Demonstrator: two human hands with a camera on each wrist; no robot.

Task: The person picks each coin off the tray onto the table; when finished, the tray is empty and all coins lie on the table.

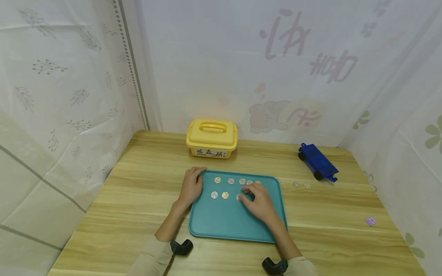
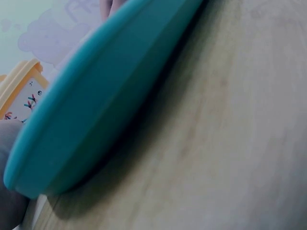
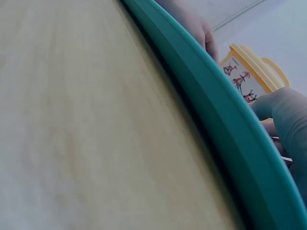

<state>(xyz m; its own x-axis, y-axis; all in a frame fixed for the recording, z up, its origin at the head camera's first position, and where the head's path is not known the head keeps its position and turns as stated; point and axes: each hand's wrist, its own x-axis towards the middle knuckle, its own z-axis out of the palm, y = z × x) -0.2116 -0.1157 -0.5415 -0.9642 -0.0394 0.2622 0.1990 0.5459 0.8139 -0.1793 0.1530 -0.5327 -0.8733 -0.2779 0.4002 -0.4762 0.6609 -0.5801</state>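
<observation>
A teal tray [image 1: 231, 222] lies on the wooden table. My left hand [image 1: 191, 186] holds its far left corner, thumb at the inner side and fingers along the outer edge. Several round coin-like discs lie on the tray in two rows, some silvery and some golden, among them a golden disc [image 1: 225, 195]. Over the right half of the tray, my right hand [image 1: 259, 202] has its fingers loosely bent, its thumb tip at a silvery disc [image 1: 238, 197] and partly covering it. Thin pale edges show among its fingers in the right wrist view; what they are I cannot tell.
Behind the tray stands a yellow lidded box [image 1: 212, 138] with a handle. A blue wheeled cart [image 1: 317, 161] sits at the back right, two pale discs [image 1: 301, 185] in front of it. Further right lies a small purple block [image 1: 370, 221]. Patterned curtains [image 1: 207, 57] enclose the table.
</observation>
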